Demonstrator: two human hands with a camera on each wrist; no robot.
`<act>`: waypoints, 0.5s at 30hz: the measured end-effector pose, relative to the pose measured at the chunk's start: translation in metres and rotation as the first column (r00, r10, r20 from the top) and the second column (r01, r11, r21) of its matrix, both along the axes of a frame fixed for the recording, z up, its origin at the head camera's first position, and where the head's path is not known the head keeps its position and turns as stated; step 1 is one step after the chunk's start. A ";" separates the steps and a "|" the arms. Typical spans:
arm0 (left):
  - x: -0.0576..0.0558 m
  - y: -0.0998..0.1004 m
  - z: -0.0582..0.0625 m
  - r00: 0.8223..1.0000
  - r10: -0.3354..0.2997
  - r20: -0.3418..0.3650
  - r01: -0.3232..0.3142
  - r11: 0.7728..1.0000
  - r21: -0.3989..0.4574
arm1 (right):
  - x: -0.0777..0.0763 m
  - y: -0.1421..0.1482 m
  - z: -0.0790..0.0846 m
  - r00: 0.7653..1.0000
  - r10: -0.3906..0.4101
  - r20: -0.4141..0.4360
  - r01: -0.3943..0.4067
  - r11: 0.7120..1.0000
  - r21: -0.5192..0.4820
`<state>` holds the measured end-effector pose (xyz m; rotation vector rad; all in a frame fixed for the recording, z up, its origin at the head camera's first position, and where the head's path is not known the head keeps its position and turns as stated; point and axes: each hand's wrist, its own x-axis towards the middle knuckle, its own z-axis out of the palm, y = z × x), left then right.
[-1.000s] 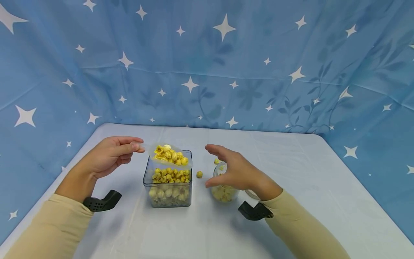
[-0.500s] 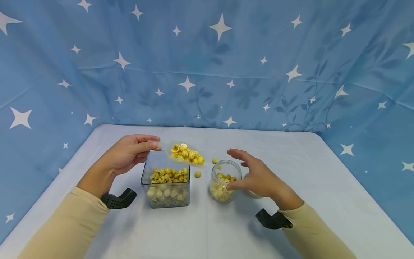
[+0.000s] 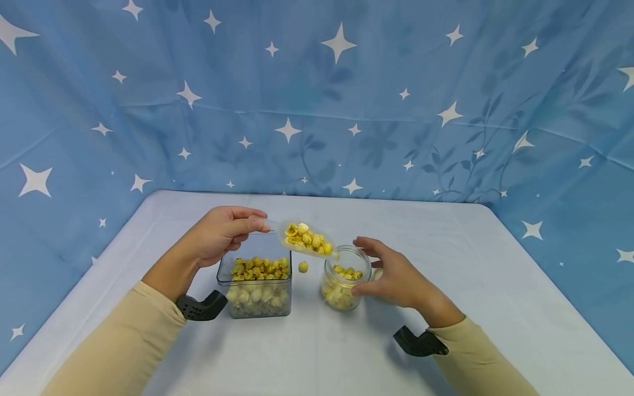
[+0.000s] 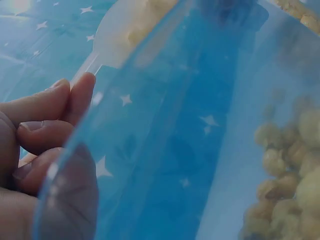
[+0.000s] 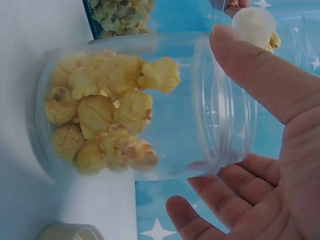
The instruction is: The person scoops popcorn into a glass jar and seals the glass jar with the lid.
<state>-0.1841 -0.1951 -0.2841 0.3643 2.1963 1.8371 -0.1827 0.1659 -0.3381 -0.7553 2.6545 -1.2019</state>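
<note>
My left hand (image 3: 225,234) pinches the handle of a translucent white scoop (image 4: 112,37), which carries a heap of yellow popcorn (image 3: 308,239). The scoop's front end overlaps the rim of a clear round jar (image 3: 327,283) in the head view. Popcorn (image 5: 100,110) fills roughly the lower half of that jar. Around the jar's neck sit the thumb and fingers of my right hand (image 3: 396,275), thumb on the near side. Below and beside my left hand stands a clear square container (image 3: 255,283), with more popcorn (image 4: 285,195) inside.
One loose popcorn piece (image 3: 303,267) lies on the white table (image 3: 317,352) between container and jar. A small round pale item (image 5: 70,232) is beside the jar, mostly hidden behind my right hand in the head view. A blue star-patterned cloth (image 3: 238,82) hangs behind.
My left hand has carried the loaded scoop rightward from over the container to the jar's rim. The right hand moved right, off from over the jar, then closed in around its neck.
</note>
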 end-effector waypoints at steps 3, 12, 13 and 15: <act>0.000 0.004 0.002 1.000 -0.004 0.000 0.004 0.999 -0.033 | 0.000 -0.001 -0.002 1.000 -0.004 0.013 0.004 1.000 -0.004; -0.002 0.014 0.006 1.000 -0.023 0.002 0.024 0.996 -0.082 | 0.000 -0.001 -0.005 0.999 -0.017 0.047 0.017 1.000 -0.004; -0.003 0.015 0.006 1.000 -0.022 0.004 0.022 0.996 -0.084 | 0.000 -0.002 -0.005 0.999 -0.018 0.050 0.018 1.000 -0.004; -0.003 0.017 0.007 1.000 -0.017 0.004 0.017 0.996 -0.089 | 0.000 -0.002 -0.005 0.998 -0.020 0.055 0.020 1.000 -0.005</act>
